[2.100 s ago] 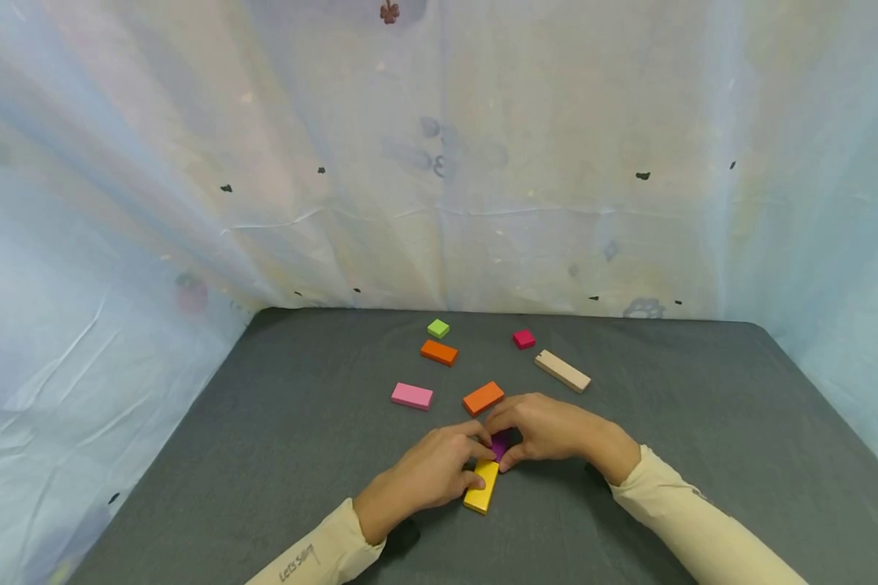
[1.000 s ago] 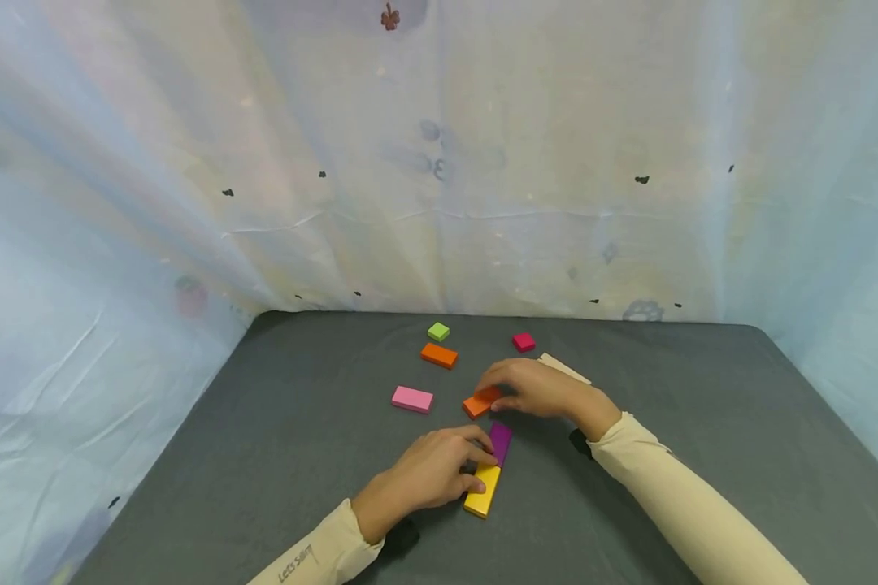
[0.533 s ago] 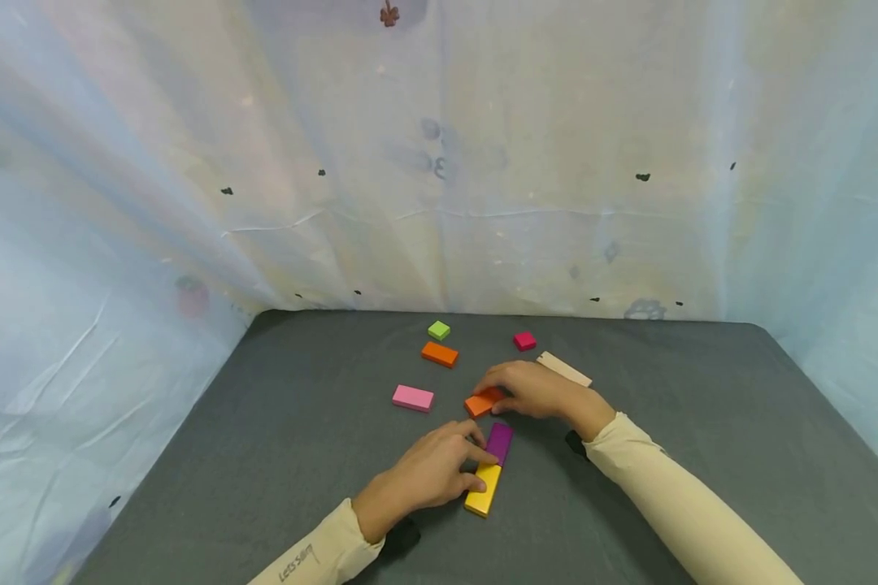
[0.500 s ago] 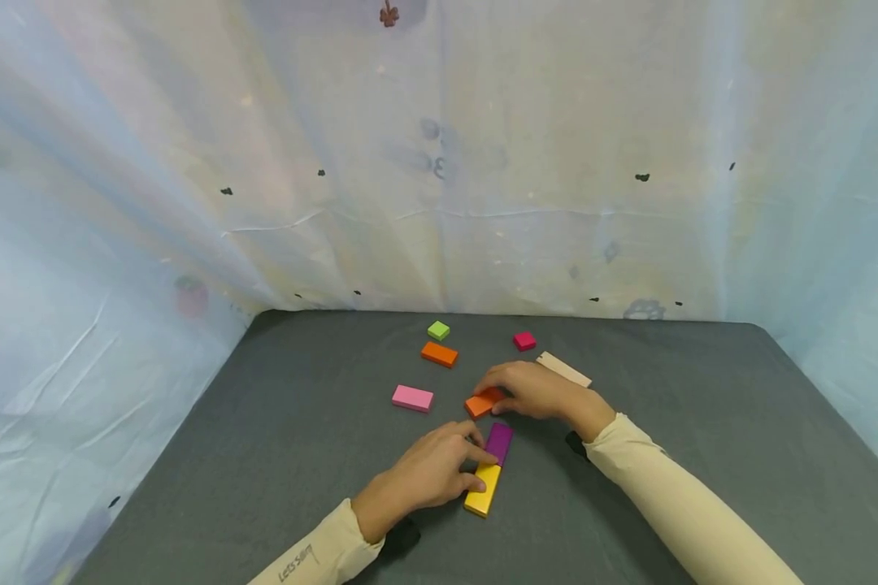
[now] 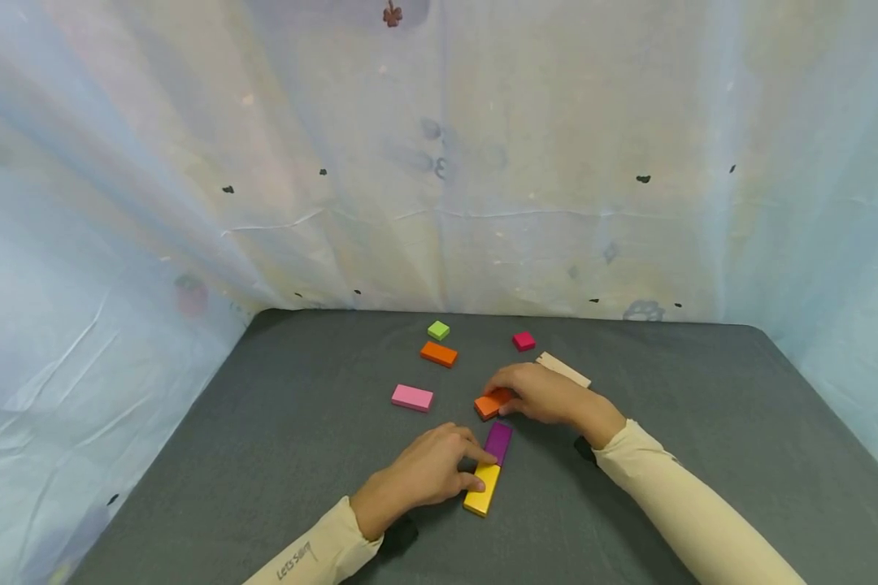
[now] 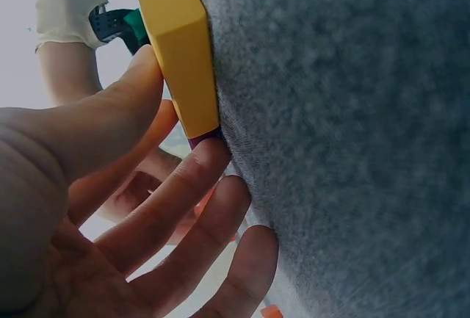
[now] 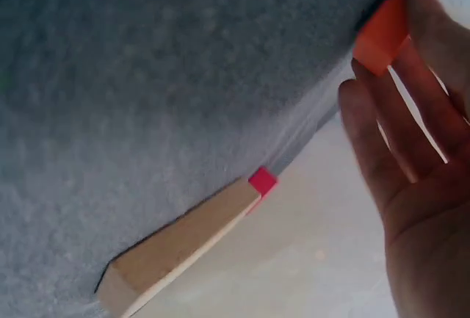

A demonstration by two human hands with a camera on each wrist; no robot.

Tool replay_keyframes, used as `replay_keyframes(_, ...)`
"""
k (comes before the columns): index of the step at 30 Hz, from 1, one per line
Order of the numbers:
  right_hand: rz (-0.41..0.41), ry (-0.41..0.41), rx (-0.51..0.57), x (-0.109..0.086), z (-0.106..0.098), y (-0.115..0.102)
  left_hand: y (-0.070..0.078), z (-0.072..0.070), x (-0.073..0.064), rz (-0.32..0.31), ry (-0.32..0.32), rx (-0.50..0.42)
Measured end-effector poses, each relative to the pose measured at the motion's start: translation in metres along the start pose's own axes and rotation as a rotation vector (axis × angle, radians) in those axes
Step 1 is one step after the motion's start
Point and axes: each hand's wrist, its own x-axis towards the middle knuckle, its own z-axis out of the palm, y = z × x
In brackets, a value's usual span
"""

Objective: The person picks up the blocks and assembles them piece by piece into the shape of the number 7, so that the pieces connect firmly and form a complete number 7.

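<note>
A yellow block (image 5: 481,491) and a purple block (image 5: 498,444) lie end to end in one line on the dark cloth. My left hand (image 5: 433,470) rests over their left side. In the left wrist view its thumb touches the top of the yellow block (image 6: 180,61), and the middle fingertip is by the joint with the purple block (image 6: 204,139). Beyond the purple block, my right hand (image 5: 543,395) pinches an orange block (image 5: 490,404) between thumb and fingers. The right wrist view shows this orange block (image 7: 385,35) close to the cloth; whether it touches is unclear.
A pink block (image 5: 413,397) lies left of the orange one. Farther back are a second orange block (image 5: 439,354), a small green block (image 5: 438,330) and a small red block (image 5: 523,341). A plain wooden block (image 5: 565,369) lies behind my right hand. A pale curtain (image 5: 439,244) borders the table.
My right hand left the purple block, went to the orange block and has now shifted it slightly right and turned it. My left hand stays nearly still on the yellow block.
</note>
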Motion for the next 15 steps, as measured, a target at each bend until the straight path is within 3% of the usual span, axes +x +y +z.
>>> replay_keyframes(6,-0.009,0.041,-0.018,-0.009,-0.008,0.006,0.001,0.0,0.001,-0.004,-0.002,0.003)
replay_keyframes(15,-0.032,0.022,-0.025,-0.016,-0.011,0.014,0.003,-0.002,0.0,-0.028,-0.016,0.002)
